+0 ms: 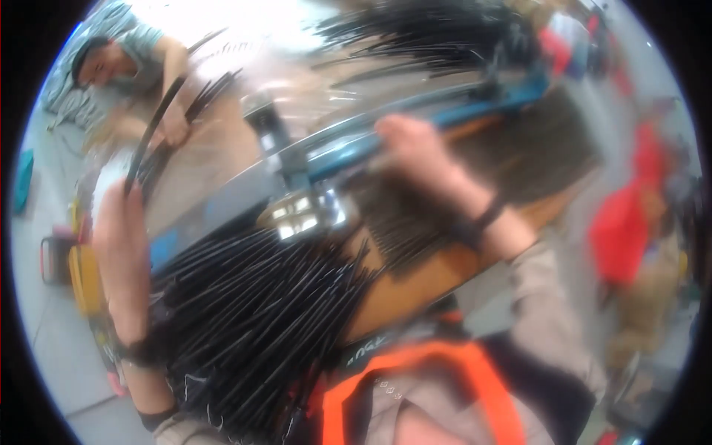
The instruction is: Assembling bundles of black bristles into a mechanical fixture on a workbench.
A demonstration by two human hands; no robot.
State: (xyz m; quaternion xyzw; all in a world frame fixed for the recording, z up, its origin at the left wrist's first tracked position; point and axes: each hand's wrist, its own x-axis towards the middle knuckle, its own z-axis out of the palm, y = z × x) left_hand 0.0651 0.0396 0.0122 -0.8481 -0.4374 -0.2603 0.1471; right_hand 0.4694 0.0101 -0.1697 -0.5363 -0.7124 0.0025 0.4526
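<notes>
My left hand (121, 230), smeared by motion, is closed around the lower end of a curved black strip (154, 122) at the left. My right hand (415, 148) is curled in a fist beside the blue metal rail (467, 111); what it grips, if anything, is blurred. Between my hands a shiny metal fixture (297, 215) sits across the rail. Nearer to me lies a big bundle of thin black rods (252, 319), their ends fanned out below the fixture.
More black rods (437, 33) are piled at the far side. Dark, thin lengths (512, 148) cover the wooden board (415, 297) on the right. Across the table a person (144, 70) handles black strips. Another person in red (627, 230) is at the right, and a yellow object (85, 274) stands at the left.
</notes>
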